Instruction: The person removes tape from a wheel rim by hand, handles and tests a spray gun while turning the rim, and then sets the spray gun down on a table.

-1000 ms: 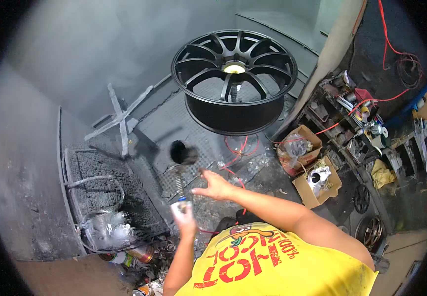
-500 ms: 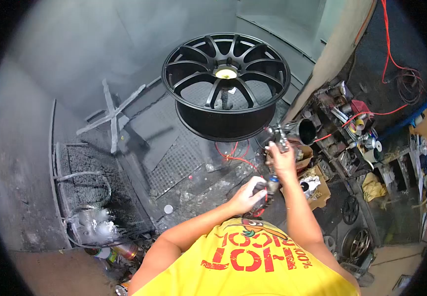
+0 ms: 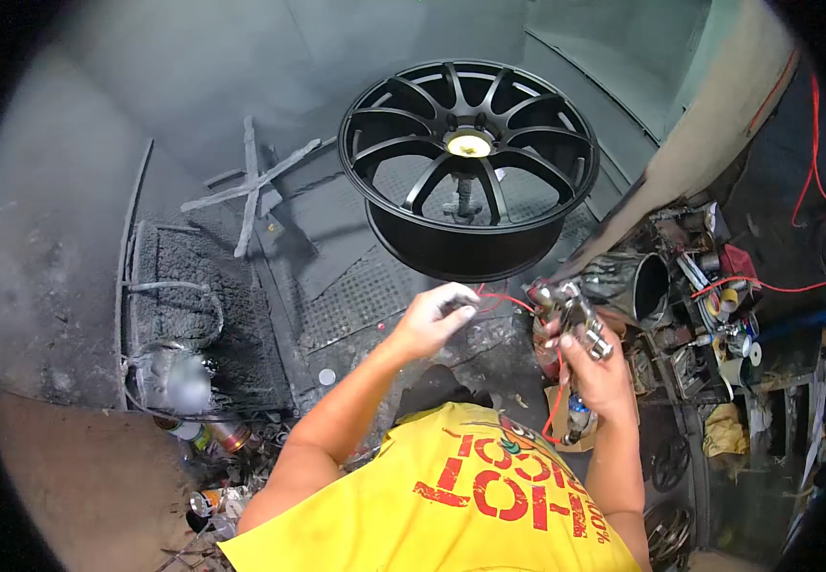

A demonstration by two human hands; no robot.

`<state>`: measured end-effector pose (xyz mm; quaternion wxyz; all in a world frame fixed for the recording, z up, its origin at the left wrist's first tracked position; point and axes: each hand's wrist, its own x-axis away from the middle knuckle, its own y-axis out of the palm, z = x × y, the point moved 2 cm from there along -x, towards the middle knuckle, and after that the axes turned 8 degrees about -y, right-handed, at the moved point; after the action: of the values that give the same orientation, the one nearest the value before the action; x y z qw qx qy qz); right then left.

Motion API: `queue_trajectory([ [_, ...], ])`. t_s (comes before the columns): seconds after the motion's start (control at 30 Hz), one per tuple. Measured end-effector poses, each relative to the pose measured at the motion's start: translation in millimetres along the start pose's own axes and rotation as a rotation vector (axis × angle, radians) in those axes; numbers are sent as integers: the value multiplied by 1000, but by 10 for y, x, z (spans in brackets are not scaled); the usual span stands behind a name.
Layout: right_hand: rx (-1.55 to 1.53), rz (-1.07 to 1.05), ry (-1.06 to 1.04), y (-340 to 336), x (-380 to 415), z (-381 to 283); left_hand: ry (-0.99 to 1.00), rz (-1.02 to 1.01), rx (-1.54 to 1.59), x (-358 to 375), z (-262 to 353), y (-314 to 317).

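Gripping shiny metal spray gun [image 3: 575, 319], right hand [image 3: 599, 372], black multi-spoke wheel [image 3: 470, 229] beyond

A grimy paint workshop; crowded shelves [image 3: 708, 305], overspray-crusted walls [image 3: 79, 191], a black wheel rim [image 3: 470, 143] (freshly dark).

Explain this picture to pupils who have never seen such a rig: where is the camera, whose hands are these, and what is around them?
No machine here: these are a person's own bare hands, seen by one camera on their head. The right hand holds what looks like a spray gun with a dark cup; the left hand looks empty. Ahead, a black wheel sits raised above the floor. A pale disc lies on the floor.
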<state>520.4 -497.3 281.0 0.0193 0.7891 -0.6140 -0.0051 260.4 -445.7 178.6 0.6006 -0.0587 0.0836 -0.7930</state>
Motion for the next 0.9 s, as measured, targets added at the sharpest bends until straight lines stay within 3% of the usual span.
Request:
queue_trajectory([
  [0.13, -116, -44, 41, 264, -74, -47, -128, -8, -74, -93, 84, -334],
  [0.43, -17, -197, 131, 905, -816, -154, 34, 125, -258, -391, 172, -1189],
  [0.53, -31, -240, 161, 1135, -1063, -367, 76, 267, -83, -620, -63, -1690],
  [0.63, -32, -160, 74, 1230, -1368, -599, -74, 329, 106, -739, 84, -2045],
  [0.77, 54, 113, -159, 1019, -1804, -847, -93, 126, 92, -831, 72, -1863],
  [0.83, 188, 296, -243, 782, -1903, -908, -101, -145, 126, -768, 115, -1540],
  [0.87, 205, 381, -299, 636, -1916, -901, -214, -334, 89, -711, 119, -1375],
  [0.9, 243, 473, -323, 501, -1893, -909, -82, -502, 45, -641, 37, -1182],
])
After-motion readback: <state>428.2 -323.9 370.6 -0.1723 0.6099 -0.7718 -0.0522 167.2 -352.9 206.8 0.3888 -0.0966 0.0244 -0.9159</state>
